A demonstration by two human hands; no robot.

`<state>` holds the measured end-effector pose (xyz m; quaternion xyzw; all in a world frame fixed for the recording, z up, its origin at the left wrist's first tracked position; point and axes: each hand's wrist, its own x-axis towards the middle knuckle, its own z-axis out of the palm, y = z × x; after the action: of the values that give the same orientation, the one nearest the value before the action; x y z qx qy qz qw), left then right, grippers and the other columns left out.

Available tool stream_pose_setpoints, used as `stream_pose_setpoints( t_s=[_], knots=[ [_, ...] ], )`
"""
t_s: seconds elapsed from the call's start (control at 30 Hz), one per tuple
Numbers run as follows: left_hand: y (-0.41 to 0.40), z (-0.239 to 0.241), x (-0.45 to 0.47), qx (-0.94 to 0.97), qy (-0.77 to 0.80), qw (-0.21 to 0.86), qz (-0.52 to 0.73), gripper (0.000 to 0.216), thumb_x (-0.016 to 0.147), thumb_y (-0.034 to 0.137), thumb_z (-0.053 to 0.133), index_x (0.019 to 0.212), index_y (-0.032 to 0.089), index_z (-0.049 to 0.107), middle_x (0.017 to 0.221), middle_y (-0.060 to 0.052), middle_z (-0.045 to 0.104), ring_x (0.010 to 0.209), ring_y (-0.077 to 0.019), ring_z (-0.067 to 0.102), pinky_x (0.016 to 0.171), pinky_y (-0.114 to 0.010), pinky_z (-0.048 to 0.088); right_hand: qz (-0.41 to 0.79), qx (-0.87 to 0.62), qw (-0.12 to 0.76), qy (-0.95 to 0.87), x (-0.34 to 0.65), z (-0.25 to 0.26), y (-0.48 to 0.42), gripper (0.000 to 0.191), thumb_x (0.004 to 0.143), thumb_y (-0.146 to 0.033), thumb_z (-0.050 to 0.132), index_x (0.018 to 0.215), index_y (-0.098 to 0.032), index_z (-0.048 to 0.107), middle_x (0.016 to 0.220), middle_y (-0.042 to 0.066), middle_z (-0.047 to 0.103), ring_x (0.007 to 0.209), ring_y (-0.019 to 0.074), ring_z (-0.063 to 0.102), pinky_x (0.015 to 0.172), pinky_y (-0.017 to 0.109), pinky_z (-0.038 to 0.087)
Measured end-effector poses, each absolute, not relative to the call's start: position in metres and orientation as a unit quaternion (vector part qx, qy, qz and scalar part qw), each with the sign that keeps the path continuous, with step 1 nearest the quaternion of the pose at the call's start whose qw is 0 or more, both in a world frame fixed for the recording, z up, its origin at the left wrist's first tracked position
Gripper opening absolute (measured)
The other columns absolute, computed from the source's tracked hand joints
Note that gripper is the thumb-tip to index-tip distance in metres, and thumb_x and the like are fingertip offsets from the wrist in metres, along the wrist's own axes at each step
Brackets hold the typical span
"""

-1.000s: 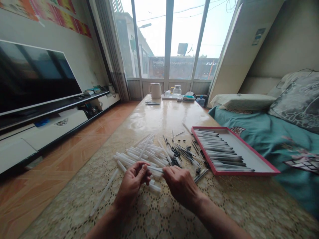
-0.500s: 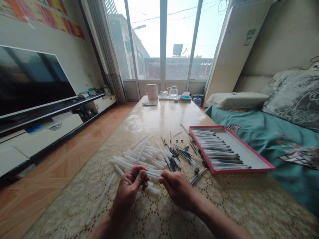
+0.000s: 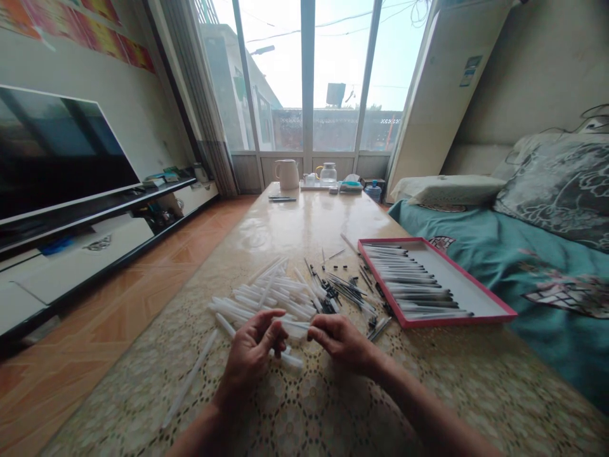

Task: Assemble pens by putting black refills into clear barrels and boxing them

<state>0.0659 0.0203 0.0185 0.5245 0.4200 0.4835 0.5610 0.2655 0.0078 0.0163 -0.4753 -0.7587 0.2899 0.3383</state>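
Observation:
My left hand (image 3: 250, 354) and my right hand (image 3: 340, 341) are both pinched on one translucent white pen barrel (image 3: 294, 324), held level between them just above the table. Beyond the hands lies a heap of several white pen barrels (image 3: 273, 293). To its right sits a scatter of thin black refills and small black parts (image 3: 349, 291). A red-rimmed shallow box (image 3: 480, 301) further right holds a row of several assembled pens (image 3: 413, 279). One loose barrel (image 3: 189, 379) lies to the left of my left wrist.
The long table (image 3: 295, 222) has a lace-patterned cover. At its far end stand a white jug (image 3: 288, 174) and a glass pot (image 3: 328, 173). A bed with a teal sheet (image 3: 499, 254) runs along the right; a television (image 3: 57, 152) on a low cabinet is at the left.
The camera has shifted slightly, so the scene sits a little lower and left. My hands have drawn closer together on the barrel, with my right fingers now curled at its end.

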Motion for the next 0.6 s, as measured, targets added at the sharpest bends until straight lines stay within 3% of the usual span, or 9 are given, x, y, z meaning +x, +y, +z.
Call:
stream_pose_setpoints(
  t_s=[0.1, 0.27, 0.33, 0.43, 0.6],
  knots=[
    [0.021, 0.019, 0.066, 0.523, 0.443, 0.531, 0.498, 0.050, 0.075, 0.043, 0.066, 0.115, 0.014, 0.055, 0.061, 0.001, 0.061, 0.050, -0.0115, 0.054, 0.047, -0.022, 0.044, 0.227, -0.512, 0.382, -0.736, 0.281, 0.027, 0.012, 0.028, 0.090, -0.034, 0.047, 0.072, -0.016, 0.061, 0.058, -0.003, 0.051, 0.056, 0.0100, 0.045, 0.054, 0.021, 0.035],
    [0.021, 0.013, 0.066, 0.522, 0.447, 0.503, 0.524, 0.040, 0.078, 0.043, 0.064, 0.106, 0.015, 0.057, 0.058, 0.003, 0.058, 0.048, -0.0103, 0.051, 0.044, -0.021, 0.041, 0.231, -0.556, 0.482, -0.636, 0.310, 0.062, 0.019, 0.029, 0.094, -0.034, 0.035, 0.100, -0.015, 0.056, 0.062, 0.001, 0.061, 0.055, 0.0124, 0.055, 0.052, 0.022, 0.041],
    [0.020, 0.012, 0.067, 0.518, 0.451, 0.505, 0.523, 0.038, 0.077, 0.042, 0.064, 0.103, 0.015, 0.058, 0.058, 0.003, 0.058, 0.047, -0.0102, 0.050, 0.042, -0.021, 0.040, 0.213, -0.597, 0.438, -0.638, 0.324, 0.075, 0.024, 0.026, 0.094, -0.030, 0.035, 0.105, -0.015, 0.053, 0.067, 0.003, 0.066, 0.058, 0.0131, 0.061, 0.054, 0.022, 0.044],
    [0.020, 0.014, 0.068, 0.511, 0.454, 0.499, 0.532, 0.037, 0.076, 0.042, 0.064, 0.101, 0.015, 0.058, 0.057, 0.004, 0.058, 0.047, -0.0103, 0.050, 0.041, -0.020, 0.039, 0.082, -0.709, 0.279, -0.643, 0.353, 0.089, 0.034, 0.021, 0.091, -0.024, 0.040, 0.099, -0.016, 0.058, 0.070, 0.004, 0.069, 0.060, 0.0128, 0.064, 0.057, 0.021, 0.044],
    [0.019, 0.019, 0.069, 0.501, 0.457, 0.494, 0.544, 0.036, 0.073, 0.043, 0.066, 0.096, 0.016, 0.060, 0.054, 0.004, 0.057, 0.045, -0.0101, 0.049, 0.040, -0.020, 0.039, -0.055, -0.771, 0.202, -0.602, 0.412, 0.093, 0.039, 0.019, 0.084, -0.017, 0.050, 0.093, -0.013, 0.066, 0.094, 0.016, 0.067, 0.089, 0.0247, 0.062, 0.072, 0.031, 0.042]
  ],
)
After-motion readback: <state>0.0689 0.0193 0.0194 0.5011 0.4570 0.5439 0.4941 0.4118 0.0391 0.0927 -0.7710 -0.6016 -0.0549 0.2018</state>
